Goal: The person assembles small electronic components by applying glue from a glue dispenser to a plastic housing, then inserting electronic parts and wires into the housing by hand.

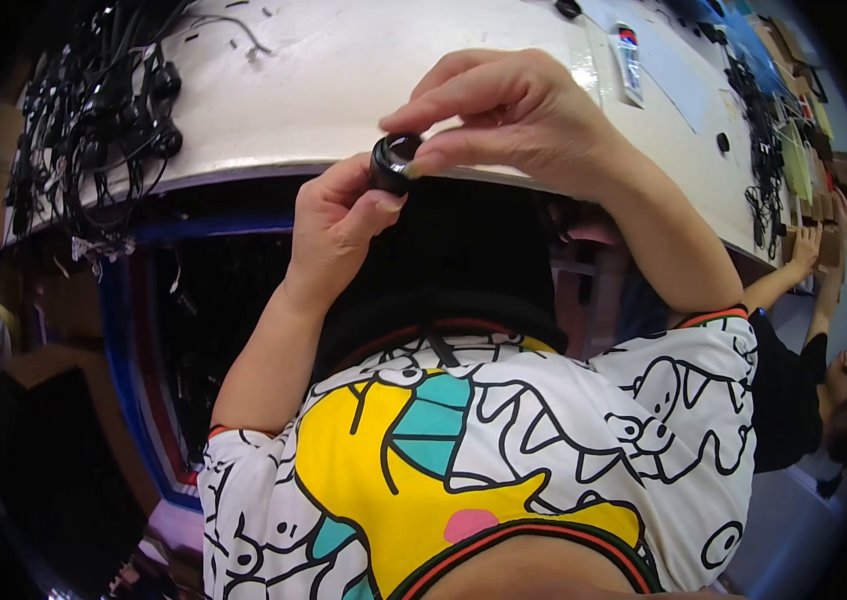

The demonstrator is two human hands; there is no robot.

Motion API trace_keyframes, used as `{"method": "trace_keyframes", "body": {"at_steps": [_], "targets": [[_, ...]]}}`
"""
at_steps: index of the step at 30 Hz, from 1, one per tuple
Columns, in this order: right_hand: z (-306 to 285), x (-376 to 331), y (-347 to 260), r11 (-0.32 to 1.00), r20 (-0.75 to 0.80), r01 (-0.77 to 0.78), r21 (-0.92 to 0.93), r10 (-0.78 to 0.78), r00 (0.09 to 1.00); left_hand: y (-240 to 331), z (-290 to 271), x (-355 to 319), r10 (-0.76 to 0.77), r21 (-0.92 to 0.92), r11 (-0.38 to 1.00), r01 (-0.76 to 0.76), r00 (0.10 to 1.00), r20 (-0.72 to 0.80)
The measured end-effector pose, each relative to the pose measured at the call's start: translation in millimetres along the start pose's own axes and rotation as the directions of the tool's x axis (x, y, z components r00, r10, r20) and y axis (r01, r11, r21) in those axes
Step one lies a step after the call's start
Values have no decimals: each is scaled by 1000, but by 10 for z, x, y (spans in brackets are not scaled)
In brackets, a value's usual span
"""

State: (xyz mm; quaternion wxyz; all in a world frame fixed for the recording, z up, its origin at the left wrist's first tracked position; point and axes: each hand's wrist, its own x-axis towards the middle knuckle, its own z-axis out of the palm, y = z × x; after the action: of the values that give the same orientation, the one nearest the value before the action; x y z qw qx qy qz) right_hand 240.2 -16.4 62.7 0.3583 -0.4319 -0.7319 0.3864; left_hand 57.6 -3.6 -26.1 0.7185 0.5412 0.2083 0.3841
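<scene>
A small black round part (395,157) with a glossy, dark front is held up just over the table's near edge; its exact kind is hard to tell. My left hand (335,222) grips it from the lower left, thumb bent beneath and fingers behind it. From the upper right, my right hand (508,115) has its thumb on the part's right side and its index fingertip at the top rim. Both hands are closed around this one piece. Fingers cover some of its outline.
A heap of black cables with round black pieces (108,115) hangs over the table's left edge. On the white table (313,60) lie a tube (628,62), a small black disc (722,142) and more cables (758,150). Another person's hand (804,246) is at far right.
</scene>
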Motion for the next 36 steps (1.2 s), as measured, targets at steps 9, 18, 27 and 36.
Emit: {"method": "trace_keyframes", "body": {"at_steps": [9,18,27,36], "targets": [[-404,-143,247,991,-228,-14,-137,-18,973,-66,-21,-70,16,-37,999,-16,1000,5],[-1362,-125,1073,419,-518,-505,-755,90,850,-1,-52,-60,-16,-55,998,18,1000,27],[-406,259,701,982,-292,-190,-13,178,940,34,-197,-64,-17,-50,999,18,1000,21],[-254,205,516,663,-220,-72,-745,-143,965,33,-311,-124,-21,-1,1000,21,1000,11]]}}
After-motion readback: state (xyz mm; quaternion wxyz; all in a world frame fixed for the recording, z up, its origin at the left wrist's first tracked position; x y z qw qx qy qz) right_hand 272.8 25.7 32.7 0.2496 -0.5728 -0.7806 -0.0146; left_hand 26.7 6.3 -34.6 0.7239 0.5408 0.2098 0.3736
